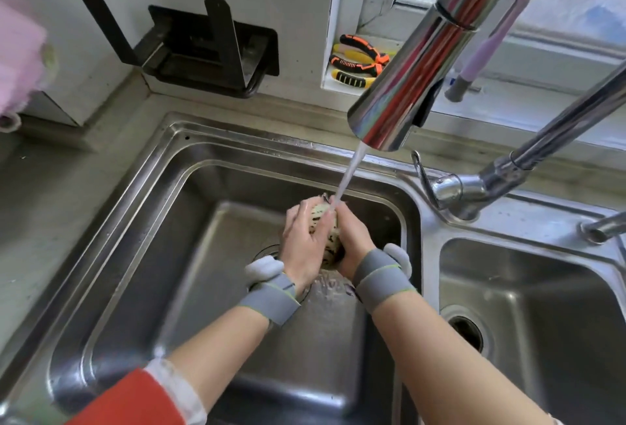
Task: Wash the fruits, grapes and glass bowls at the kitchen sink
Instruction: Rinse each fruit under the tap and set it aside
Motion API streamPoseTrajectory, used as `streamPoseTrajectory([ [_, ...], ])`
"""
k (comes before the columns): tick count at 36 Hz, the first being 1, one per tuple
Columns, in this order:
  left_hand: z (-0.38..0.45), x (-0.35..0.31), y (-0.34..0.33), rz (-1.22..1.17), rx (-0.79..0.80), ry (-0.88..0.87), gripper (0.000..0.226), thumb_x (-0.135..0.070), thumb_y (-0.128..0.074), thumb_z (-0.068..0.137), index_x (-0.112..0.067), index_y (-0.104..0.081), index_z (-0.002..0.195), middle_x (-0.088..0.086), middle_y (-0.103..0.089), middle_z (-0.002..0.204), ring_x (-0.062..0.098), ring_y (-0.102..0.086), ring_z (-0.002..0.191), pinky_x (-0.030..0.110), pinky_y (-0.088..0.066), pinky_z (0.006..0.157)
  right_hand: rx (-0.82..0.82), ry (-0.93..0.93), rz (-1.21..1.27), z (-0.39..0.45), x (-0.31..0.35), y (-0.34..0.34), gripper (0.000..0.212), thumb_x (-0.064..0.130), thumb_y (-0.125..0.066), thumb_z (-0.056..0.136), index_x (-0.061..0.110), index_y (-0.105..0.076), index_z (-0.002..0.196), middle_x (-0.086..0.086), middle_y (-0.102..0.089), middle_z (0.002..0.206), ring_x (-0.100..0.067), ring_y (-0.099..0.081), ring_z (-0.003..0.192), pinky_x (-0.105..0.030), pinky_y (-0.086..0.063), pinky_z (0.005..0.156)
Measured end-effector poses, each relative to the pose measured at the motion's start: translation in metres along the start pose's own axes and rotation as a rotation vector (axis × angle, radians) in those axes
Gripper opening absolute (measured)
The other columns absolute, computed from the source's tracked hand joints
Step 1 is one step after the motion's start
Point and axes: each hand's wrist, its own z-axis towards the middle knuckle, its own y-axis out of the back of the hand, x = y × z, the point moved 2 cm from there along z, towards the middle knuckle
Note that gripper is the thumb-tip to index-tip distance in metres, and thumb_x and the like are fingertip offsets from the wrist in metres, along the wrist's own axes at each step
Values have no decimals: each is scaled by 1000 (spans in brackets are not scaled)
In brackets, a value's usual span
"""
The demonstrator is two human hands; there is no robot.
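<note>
Both my hands hold a pale, dark-speckled round fruit (326, 231) over the left basin of the steel sink (135, 221). My left hand (303, 241) wraps its left side with curled fingers. On the right side my right hand (352, 238) grips it. A stream of water (349, 174) falls from the chrome faucet spout (413, 86) onto the top of the fruit and my fingers. Most of the fruit is hidden between my palms. Grey wrist straps sit on both wrists.
The faucet base and lever (454, 191) stand between the two basins. The right basin (528, 306) has an open drain. Pliers with orange and yellow handles (359, 62) lie on the window ledge. A black rack (203, 48) hangs on the wall. A pink cloth (20, 52) hangs at far left.
</note>
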Motion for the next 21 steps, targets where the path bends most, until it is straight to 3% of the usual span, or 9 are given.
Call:
streamPoseTrajectory([
  [2, 5, 3, 2, -91, -9, -1, 39, -42, -45, 95, -17, -56, 122, -2, -56, 119, 14, -50, 116, 21, -36, 97, -18, 105, -83, 1, 2, 0, 40, 49, -59, 86, 15, -64, 106, -10, -68, 104, -25, -67, 95, -41, -55, 87],
  [4, 15, 6, 7, -216, 1, 250, 37, -43, -46, 94, -16, -62, 114, -1, -62, 114, 17, -56, 109, 25, -41, 94, -80, 285, -160, -5, -2, -5, 44, 50, -57, 87, 16, -56, 114, -7, -65, 107, -22, -64, 99, -43, -53, 91],
  [8, 18, -1, 9, -597, 408, 827, 54, -62, -40, 81, -18, -71, 88, 9, -70, 92, 26, -64, 88, 35, -51, 79, -141, 577, -361, -13, -16, -2, 58, 66, -50, 74, 30, -49, 119, -5, -55, 116, -20, -57, 107, -46, -47, 98],
  [10, 21, -3, 9, -565, 383, 809, 56, -64, -43, 74, -18, -69, 90, 12, -69, 98, 30, -64, 93, 44, -53, 82, -107, 631, -375, -13, -17, 0, 52, 63, -51, 78, 31, -49, 119, -5, -54, 117, -20, -57, 107, -47, -47, 97],
  [12, 22, -4, 8, -434, 218, 636, 59, -64, -47, 67, -19, -66, 99, 14, -67, 109, 33, -63, 103, 53, -51, 91, -88, 541, -309, -9, -12, 2, 44, 57, -54, 81, 27, -54, 113, -5, -60, 112, -21, -60, 104, -50, -49, 95],
  [14, 15, -8, 6, -287, 67, 387, 50, -59, -49, 80, -21, -59, 112, 11, -62, 114, 27, -60, 106, 46, -47, 98, -26, 291, -141, -3, -4, 4, 41, 57, -56, 77, 25, -63, 102, -7, -66, 109, -25, -64, 101, -52, -51, 95],
  [16, 8, -8, 3, -121, 36, 178, 42, -50, -48, 90, -25, -52, 123, 9, -52, 119, 21, -54, 105, 34, -43, 100, 89, 42, 19, -3, 0, 6, 39, 55, -58, 79, 21, -68, 95, -10, -69, 103, -29, -66, 96, -50, -50, 93],
  [19, 5, -6, 3, -190, 54, 171, 53, -61, -50, 79, -30, -51, 122, 8, -52, 123, 20, -52, 111, 35, -43, 101, 68, 65, 9, -5, 2, 9, 36, 50, -60, 83, 17, -67, 96, -11, -70, 101, -28, -67, 93, -50, -52, 91],
  [21, 10, -2, 0, -346, 98, 394, 61, -69, -46, 68, -30, -53, 116, 10, -58, 123, 24, -58, 110, 44, -47, 98, -35, 213, -105, -7, 1, 9, 39, 51, -59, 84, 17, -64, 103, -11, -68, 108, -27, -66, 97, -52, -52, 92],
])
